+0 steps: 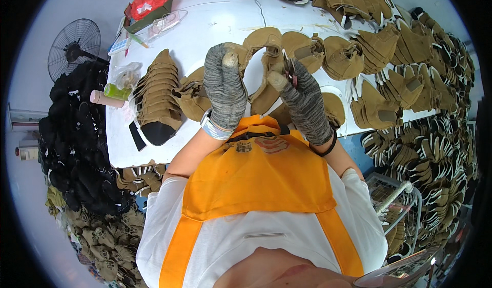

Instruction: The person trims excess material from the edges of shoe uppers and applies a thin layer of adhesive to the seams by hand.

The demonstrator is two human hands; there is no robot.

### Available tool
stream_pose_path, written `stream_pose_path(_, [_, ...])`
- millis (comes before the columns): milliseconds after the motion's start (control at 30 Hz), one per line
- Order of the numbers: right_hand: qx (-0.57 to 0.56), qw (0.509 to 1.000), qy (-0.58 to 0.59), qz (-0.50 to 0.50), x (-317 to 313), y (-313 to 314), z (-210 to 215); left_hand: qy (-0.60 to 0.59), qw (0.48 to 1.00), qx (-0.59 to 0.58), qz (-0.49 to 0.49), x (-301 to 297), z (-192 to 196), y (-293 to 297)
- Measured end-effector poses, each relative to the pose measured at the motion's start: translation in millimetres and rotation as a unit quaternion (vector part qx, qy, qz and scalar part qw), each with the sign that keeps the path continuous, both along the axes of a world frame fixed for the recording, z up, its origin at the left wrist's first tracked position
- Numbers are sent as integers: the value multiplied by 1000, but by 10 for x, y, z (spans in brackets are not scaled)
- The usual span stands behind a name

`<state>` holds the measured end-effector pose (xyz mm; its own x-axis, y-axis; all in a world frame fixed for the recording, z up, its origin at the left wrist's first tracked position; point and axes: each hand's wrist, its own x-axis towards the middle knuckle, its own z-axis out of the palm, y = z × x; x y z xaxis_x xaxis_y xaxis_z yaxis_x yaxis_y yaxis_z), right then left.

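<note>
A brown shoe upper (262, 37) is held up over the white table, its opening spread so the tabletop shows through. My left hand (224, 85), in a grey knit glove with a bare thumb tip, is closed on the upper's left side. At its other side is my right hand (306, 101), gloved alike, with the thumb pressed near the brown edge. Between that thumb and the fingers sits a small pair of dark-bladed thread snips (290, 73) with a reddish part. Its blades point up beside the upper; whether they touch it is hidden.
Stacked brown uppers (160, 90) lie to the left, with more uppers (343, 57) in rows to the right. Behind are a box with red plastic (151, 3). Green and pink rolls (110, 97) stand near the left edge. A fan (74, 49) and a wire cart (397, 201) flank the table.
</note>
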<state>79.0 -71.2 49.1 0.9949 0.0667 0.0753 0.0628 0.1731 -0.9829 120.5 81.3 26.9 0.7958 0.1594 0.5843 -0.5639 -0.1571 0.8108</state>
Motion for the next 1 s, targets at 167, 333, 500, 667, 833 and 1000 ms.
stream_pose_path(167, [132, 984, 111, 47, 69, -56, -110, 12, 999, -48, 22, 8, -5, 58])
stream_pose_path(333, [288, 944, 111, 117, 138, -141, -199, 26, 997, -75, 22, 77, -142, 144])
stream_pose_path(500, [294, 948, 108, 54, 188, -178, -97, 68, 993, -72, -57, 43, -28, 173])
stream_pose_path(667, [386, 915, 90, 77, 395, -436, -59, 233, 947, -189, -113, 145, -227, 224])
stream_pose_path(833, [501, 839, 84, 196, 547, -618, 0, 397, 661, -487, -410, 47, -405, 186])
stream_pose_path(1000, [466, 868, 96, 142, 670, -676, -174, 385, 652, -442, -481, -11, -107, 147])
